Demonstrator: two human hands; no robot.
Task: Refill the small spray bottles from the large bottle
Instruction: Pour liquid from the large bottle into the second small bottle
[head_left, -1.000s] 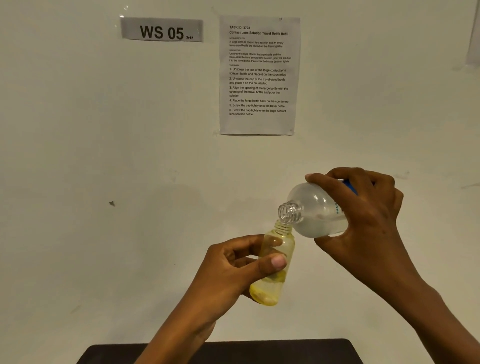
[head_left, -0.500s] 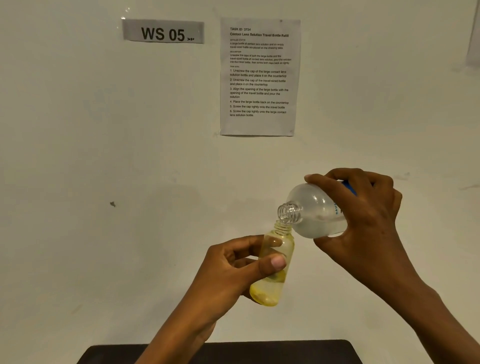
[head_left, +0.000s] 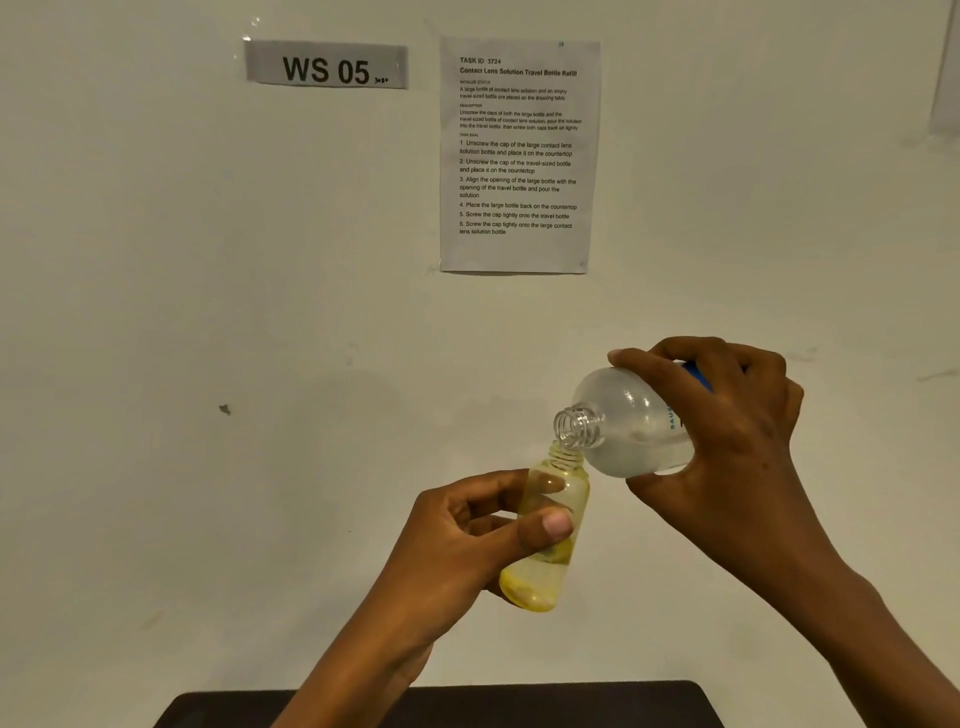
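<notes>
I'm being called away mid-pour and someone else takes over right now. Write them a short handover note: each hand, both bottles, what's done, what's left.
Left hand: holds the small yellow bottle, slightly tilted, cap off.
Right hand: grips the large clear bottle, tipped on its side, cap off, with its neck right over the small bottle's mouth.
Done: both bottles are uncapped and their openings lined up.
Unclear: no stream can be made out, and neither can the small bottle's fill level.
Left: finish pouring, set the large bottle down, screw both caps on. The caps are not in view.
</notes>
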